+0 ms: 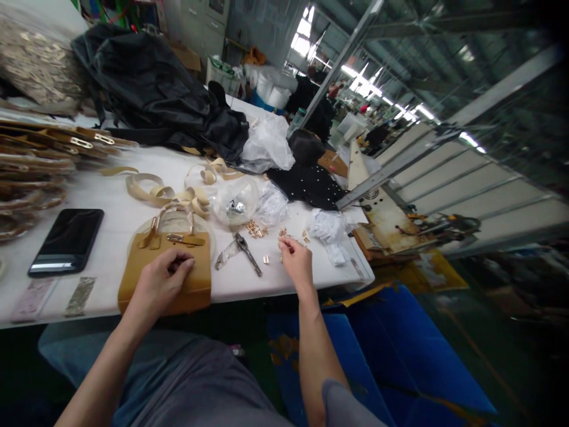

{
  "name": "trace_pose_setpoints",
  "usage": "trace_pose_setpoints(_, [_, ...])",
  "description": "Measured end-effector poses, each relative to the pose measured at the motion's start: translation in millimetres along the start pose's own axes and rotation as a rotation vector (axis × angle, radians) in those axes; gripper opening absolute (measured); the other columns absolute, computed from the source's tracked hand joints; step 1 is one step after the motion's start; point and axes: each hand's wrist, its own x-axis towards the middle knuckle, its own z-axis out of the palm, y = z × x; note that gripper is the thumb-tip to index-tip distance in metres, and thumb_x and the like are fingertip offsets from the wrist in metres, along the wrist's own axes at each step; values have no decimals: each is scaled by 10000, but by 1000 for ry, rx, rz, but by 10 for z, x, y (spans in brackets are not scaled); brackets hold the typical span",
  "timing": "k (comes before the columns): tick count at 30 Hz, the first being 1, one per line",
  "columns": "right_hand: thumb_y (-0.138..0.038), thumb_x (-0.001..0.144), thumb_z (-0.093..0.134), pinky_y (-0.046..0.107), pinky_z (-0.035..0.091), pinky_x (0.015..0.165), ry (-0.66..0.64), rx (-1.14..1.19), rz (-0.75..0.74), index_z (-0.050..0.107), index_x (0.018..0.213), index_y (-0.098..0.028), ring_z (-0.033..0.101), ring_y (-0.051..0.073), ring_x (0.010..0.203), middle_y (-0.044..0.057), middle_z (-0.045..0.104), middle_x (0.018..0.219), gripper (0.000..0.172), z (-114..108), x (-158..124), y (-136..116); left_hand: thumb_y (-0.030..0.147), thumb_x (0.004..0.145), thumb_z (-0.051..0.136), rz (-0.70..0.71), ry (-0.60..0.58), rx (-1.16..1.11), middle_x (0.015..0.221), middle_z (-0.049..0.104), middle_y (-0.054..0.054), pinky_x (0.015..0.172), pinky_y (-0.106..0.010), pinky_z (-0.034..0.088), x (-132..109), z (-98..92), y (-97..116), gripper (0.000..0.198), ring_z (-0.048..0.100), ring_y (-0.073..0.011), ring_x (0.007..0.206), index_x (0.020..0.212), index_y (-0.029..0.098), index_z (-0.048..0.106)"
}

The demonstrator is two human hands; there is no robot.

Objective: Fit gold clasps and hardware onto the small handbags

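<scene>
White-covered worktable in a factory hall; markings on a grey slip at eight o'clock are too blurred to read. Also toward eight, the left hand curls loosely over a mustard handbag. Near six, the right hand pinches beside gold fittings; whether either holds anything, I cannot tell.

A mustard-yellow handbag is set at the near edge of the white surface, its front turned toward the camera, a metal clasp fitted near its top, its looped handle raised. Small gold-toned metal pieces are scattered in loose clusters to its right.
</scene>
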Motion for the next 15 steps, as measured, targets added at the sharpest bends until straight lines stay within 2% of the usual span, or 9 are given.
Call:
trace_pose_setpoints(2, [-366,1055,608,441,606,988,-2,-69,29,897,1214,-254,788,301,994,120,887,1216,349,-69,-121,101,575,970,743,-13,-13,1,966,831,-25,828,-396,574,10,-4,-26,327,759,-270,865,1022,264,829])
trace_pose_setpoints(6, [-270,1062,530,453,570,1010,126,-273,143,868,1288,-243,760,331,1130,146,847,1307,408,-233,-203,339,577,978,747,-11,-26,23,971,819,-16,830,-398,572,27,54,-113,327,748,-258,853,1063,268,812])
trace_pose_setpoints(10, [-239,1047,558,435,559,1027,60,-323,105,860,1313,-225,743,329,1141,166,809,1285,403,-285,-67,459,611,952,748,-33,-41,29,875,767,-14,771,-407,566,68,117,-136,369,712,-256,781,1052,256,765])
trace_pose_setpoints(13, [-249,1067,556,431,556,1057,39,-323,67,851,1350,-245,731,331,1195,159,780,1325,409,-210,104,468,623,929,751,-41,-50,37,867,757,-22,778,-419,574,88,130,-129,381,712,-264,785,1030,255,747])
trace_pose_setpoints(15, [-222,1070,534,451,547,1090,46,-333,61,827,1408,-208,714,350,1257,190,755,1374,448,-146,228,484,619,925,756,-40,-52,34,871,755,-25,773,-419,575,86,128,-134,377,711,-266,786,1028,257,739])
